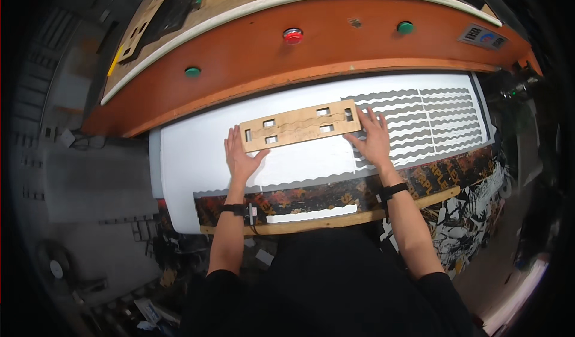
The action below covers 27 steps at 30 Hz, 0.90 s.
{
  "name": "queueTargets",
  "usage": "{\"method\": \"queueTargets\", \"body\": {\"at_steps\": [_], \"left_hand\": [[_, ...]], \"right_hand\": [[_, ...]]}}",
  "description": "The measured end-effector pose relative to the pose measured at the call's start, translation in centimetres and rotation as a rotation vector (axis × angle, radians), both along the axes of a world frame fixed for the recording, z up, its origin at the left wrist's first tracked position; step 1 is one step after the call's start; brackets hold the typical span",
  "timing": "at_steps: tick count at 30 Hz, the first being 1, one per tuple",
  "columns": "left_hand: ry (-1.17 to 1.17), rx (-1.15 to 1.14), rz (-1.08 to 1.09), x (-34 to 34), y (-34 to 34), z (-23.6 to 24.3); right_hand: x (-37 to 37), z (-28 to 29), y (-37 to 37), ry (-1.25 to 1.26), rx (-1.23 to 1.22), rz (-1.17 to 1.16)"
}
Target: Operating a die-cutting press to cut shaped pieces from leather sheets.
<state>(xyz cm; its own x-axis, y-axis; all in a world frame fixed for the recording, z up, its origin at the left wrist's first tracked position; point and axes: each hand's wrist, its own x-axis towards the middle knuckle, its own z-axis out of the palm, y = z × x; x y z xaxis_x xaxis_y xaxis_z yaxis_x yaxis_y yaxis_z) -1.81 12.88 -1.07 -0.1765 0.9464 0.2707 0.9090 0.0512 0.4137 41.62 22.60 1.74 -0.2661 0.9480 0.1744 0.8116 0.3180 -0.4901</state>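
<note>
A long plywood cutting die (293, 123), marked with a wavy line and pierced by several rectangular slots, lies over a white sheet (305, 164). My left hand (242, 162) grips its left end, thumb along the near edge. Around the right end is my right hand (375, 142), with its thumb at the near corner and fingers at the far one. To the right, wavy strips have been cut from the sheet, and a grey surface (395, 155) shows through the gaps. One loose white wavy strip (311, 214) rests near the front edge.
Behind the sheet runs an orange machine beam (245, 67) with a red button (293, 36), a left green button (192, 72) and a right green button (405, 27). A wooden rail (431, 200) borders the front. White scraps (467, 229) are heaped below on the right.
</note>
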Motion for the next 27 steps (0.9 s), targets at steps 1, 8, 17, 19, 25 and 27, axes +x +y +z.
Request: {"method": "queueTargets", "body": {"at_steps": [1, 8, 17, 19, 25, 27], "left_hand": [[0.014, -0.003, 0.006, 0.0, 0.3, 0.0], [0.024, 0.010, -0.025, -1.5, 1.1, 0.6], [-0.040, -0.033, 0.024, -0.5, 0.9, 1.7], [-0.049, -0.032, 0.034, -0.4, 0.5, 1.7], [-0.160, -0.062, 0.065, -0.8, -1.7, 4.0], [-0.250, -0.076, 0.105, -0.7, -4.1, 4.5]], "right_hand": [[-0.1, -0.1, 0.1, -0.007, -0.005, 0.007], [-0.9, 0.4, 1.1, 0.049, -0.025, -0.015], [-0.7, 0.2, 2.2, 0.121, 0.025, 0.043], [-0.7, 0.5, 2.3, 0.130, 0.017, 0.062], [-2.1, 1.5, 1.6, 0.064, -0.051, 0.078], [-2.2, 1.5, 1.1, 0.112, -0.045, -0.011]]}}
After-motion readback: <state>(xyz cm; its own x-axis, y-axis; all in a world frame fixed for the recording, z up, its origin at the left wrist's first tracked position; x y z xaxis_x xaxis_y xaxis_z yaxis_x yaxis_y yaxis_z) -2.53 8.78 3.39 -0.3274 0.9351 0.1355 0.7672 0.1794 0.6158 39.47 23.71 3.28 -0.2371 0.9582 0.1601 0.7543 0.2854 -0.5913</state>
